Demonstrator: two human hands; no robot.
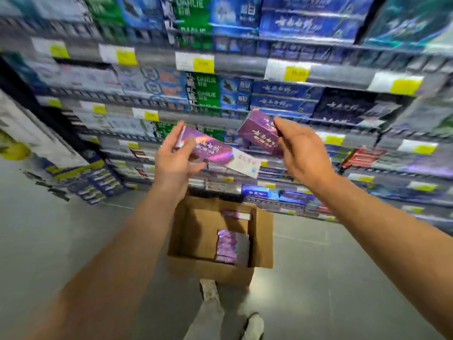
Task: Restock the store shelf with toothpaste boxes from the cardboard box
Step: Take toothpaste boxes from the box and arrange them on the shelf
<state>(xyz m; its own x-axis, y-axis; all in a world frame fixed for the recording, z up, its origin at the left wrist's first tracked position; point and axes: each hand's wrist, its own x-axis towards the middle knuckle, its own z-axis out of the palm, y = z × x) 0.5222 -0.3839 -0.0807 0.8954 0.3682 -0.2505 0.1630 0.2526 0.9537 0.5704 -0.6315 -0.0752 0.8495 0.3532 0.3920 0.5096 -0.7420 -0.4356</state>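
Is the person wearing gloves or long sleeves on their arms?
No. The left hand and right hand are bare, with no gloves, rings or watch showing. Both forearms are bare too; no sleeve reaches into view.

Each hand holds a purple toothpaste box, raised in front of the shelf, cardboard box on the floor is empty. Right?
Not quite: the cardboard box is not empty; the head view shows purple boxes still inside. The rest holds: left hand and right hand each hold a purple toothpaste box in front of the shelf.

Open cardboard box on the floor before the shelf, apparently with toothpaste boxes stacked inside, right.
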